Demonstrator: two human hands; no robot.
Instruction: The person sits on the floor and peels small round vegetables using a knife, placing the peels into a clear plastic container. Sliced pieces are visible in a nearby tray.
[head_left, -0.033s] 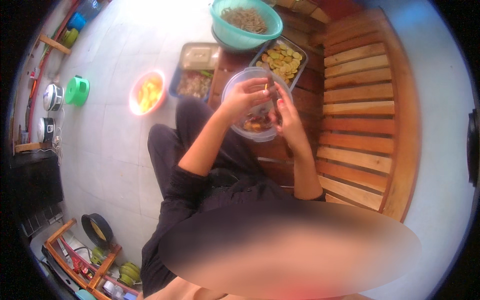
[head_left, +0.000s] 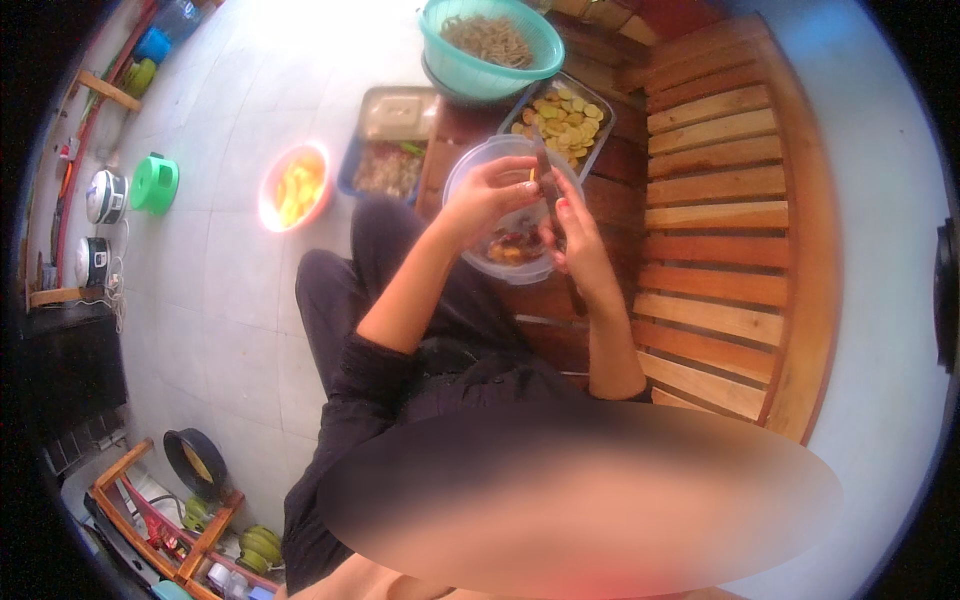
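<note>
Over a clear plastic bowl point(head_left: 460, 170), my two hands are close together. My right hand point(head_left: 580, 235) is closed round a knife point(head_left: 550, 190). Its dark blade points up and away, and its handle end shows below near the wrist. Facing it, my left hand point(head_left: 492, 198) has its fingers bent and pinched around a small piece with an orange-yellow edge point(head_left: 533, 175), against the blade. What that piece is cannot be made out. Dark and orange-brown scraps point(head_left: 512, 247) lie in the bottom of the bowl.
Behind the bowl stand a tray of yellow slices point(head_left: 565, 118) and a turquoise basket point(head_left: 435, 55) of brownish strips. To the left are a lidded metal container point(head_left: 398, 112), a blue-edged tray point(head_left: 350, 178) and a pinkish bowl point(head_left: 268, 195) of orange-yellow pieces. A slatted wooden bench point(head_left: 715, 250) runs along the right.
</note>
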